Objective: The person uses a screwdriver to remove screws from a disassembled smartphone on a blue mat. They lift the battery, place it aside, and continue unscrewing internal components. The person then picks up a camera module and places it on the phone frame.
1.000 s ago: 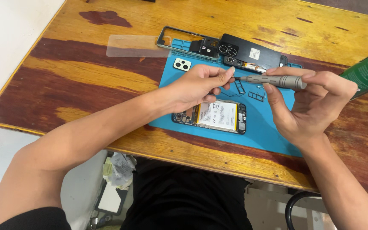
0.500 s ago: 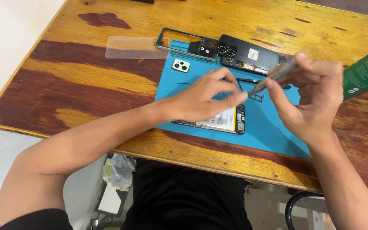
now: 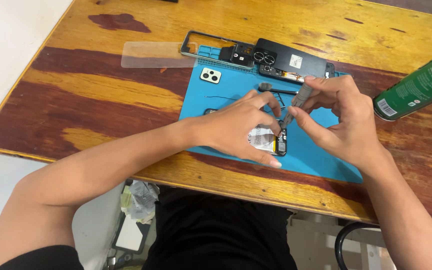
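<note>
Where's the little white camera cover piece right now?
In the head view, the white camera cover lies on the blue mat near its upper left corner, just below the empty phone frame and up-left of the left hand.
</note>
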